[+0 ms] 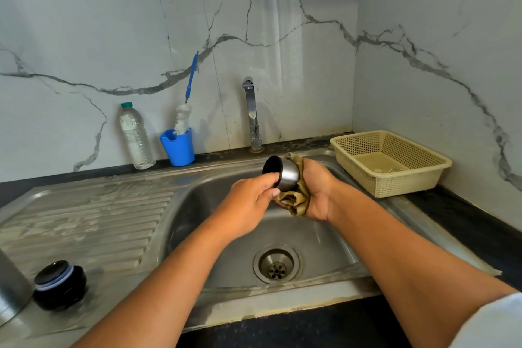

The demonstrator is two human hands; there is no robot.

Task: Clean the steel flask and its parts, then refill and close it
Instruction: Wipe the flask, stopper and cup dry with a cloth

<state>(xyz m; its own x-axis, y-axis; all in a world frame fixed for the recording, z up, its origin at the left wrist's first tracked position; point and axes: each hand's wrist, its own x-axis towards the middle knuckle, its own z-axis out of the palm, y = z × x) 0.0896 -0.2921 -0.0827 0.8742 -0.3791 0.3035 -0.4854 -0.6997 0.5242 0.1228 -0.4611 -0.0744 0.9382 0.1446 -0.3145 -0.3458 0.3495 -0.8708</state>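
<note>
Both hands hold the steel cup above the sink.

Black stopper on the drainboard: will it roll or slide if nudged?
Probably rolls: the black stopper is round and seems to lie tilted. The drainboard is ribbed steel, so the ribs may check a slide. It looks like rigid plastic with a pale seal ring, so likely light and stiff.
</note>
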